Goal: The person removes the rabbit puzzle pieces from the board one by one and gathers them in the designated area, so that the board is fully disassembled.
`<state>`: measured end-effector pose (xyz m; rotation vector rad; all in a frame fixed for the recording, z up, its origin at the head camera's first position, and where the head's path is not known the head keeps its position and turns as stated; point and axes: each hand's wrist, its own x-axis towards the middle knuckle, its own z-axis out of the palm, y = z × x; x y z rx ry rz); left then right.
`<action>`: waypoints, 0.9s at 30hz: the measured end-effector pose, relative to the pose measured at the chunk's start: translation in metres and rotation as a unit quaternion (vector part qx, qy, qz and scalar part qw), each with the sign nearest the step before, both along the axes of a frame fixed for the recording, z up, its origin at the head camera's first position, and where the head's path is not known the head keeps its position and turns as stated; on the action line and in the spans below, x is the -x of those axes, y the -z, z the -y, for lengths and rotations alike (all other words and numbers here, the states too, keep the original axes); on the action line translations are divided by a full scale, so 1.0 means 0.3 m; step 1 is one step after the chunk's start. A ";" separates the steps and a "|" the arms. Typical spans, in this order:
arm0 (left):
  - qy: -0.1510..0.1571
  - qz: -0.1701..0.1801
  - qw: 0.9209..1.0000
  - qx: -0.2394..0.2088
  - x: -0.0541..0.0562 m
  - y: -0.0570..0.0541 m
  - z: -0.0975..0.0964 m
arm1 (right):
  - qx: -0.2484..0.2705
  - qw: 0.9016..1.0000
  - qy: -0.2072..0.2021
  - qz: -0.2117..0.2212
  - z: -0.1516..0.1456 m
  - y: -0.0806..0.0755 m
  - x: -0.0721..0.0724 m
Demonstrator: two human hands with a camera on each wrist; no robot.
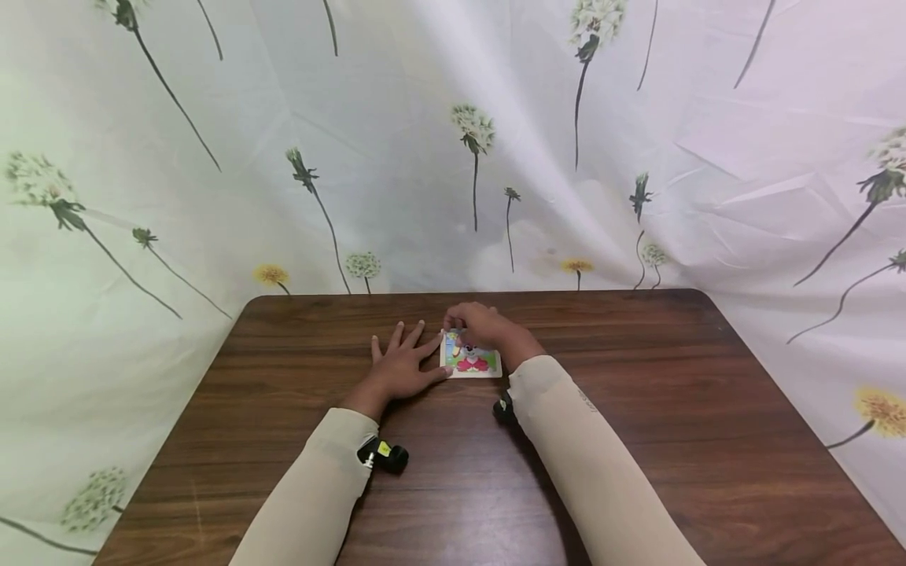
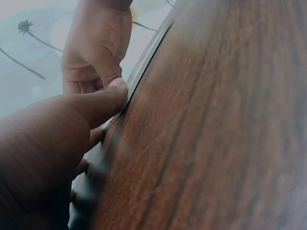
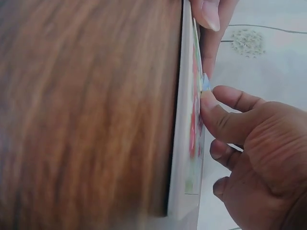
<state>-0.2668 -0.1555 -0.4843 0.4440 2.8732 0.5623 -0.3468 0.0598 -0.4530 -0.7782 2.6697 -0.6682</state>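
A small picture puzzle board [image 1: 473, 364] with a pale rim lies flat near the far edge of the table. It shows a cartoon figure in pink on a green and blue ground. My left hand [image 1: 402, 369] rests at its left side, fingers spread on the wood, with the thumb and forefinger touching the rim. Over the board's upper part is my right hand [image 1: 483, 325]. In the right wrist view its thumb and forefinger pinch a small, thin puzzle piece [image 3: 206, 82], light blue at the tip. The right hand hides part of the picture.
The dark wooden table [image 1: 283, 487] has rounded far corners. Behind it hangs a pale cloth [image 1: 425, 157] printed with dandelions. A small black wrist camera [image 1: 389, 456] sits on the left sleeve, and another black camera [image 1: 503, 409] on the right.
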 end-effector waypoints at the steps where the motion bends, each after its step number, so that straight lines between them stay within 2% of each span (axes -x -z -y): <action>1: 0.000 0.000 1.000 -0.001 0.000 0.000 0.000 | 0.004 1.000 -0.003 0.001 0.001 0.003 0.000; 6: 0.001 0.005 1.000 -0.001 0.000 -0.001 0.003 | 0.020 1.000 -0.008 0.003 0.003 0.013 -0.001; 14: 0.002 0.007 1.000 -0.004 -0.006 -0.010 0.006 | 0.015 0.999 -0.019 -0.034 0.005 0.019 -0.011; 27: 0.005 0.000 1.000 0.001 -0.002 -0.010 0.004 | 0.031 0.997 -0.035 -0.053 -0.033 0.031 -0.027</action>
